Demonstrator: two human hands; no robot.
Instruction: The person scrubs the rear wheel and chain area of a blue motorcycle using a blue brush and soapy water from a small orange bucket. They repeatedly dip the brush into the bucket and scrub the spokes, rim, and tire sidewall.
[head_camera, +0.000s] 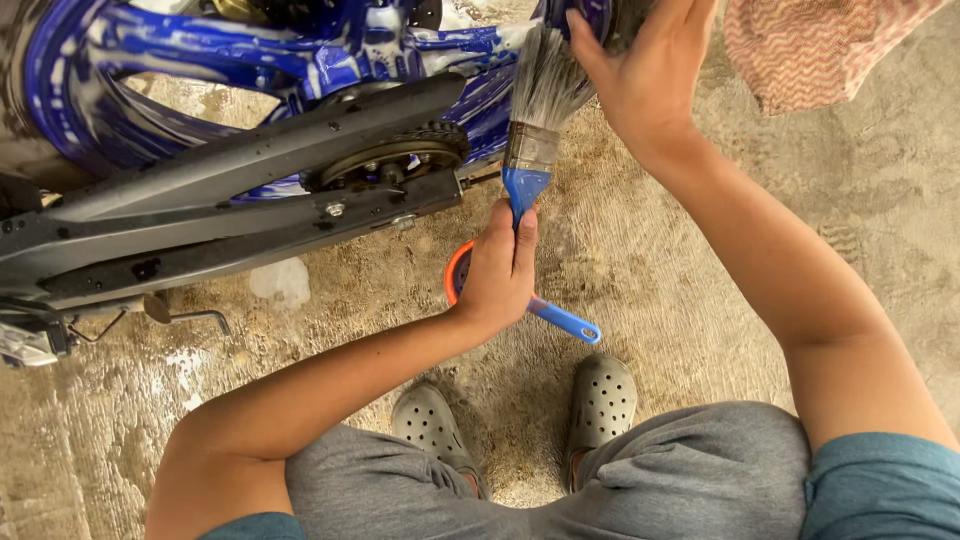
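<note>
My left hand (498, 270) grips the blue handle of a wide paintbrush (537, 110), bristles pointing up toward a blue motorcycle wheel (200, 70) streaked with white soap. My right hand (645, 75) reaches up to the tyre at the top edge, its fingers spread against the wheel beside the bristles. Under my left hand sits a small orange-rimmed dipper with a blue handle (565, 320), partly hidden by the hand.
The motorcycle's black swingarm and chain cover (230, 195) run across the left, with a sprocket (385, 160) at the wheel hub. A patterned pink cloth (820, 45) lies at top right. Wet concrete floor (700, 260) all around; my grey clogs (600, 400) below.
</note>
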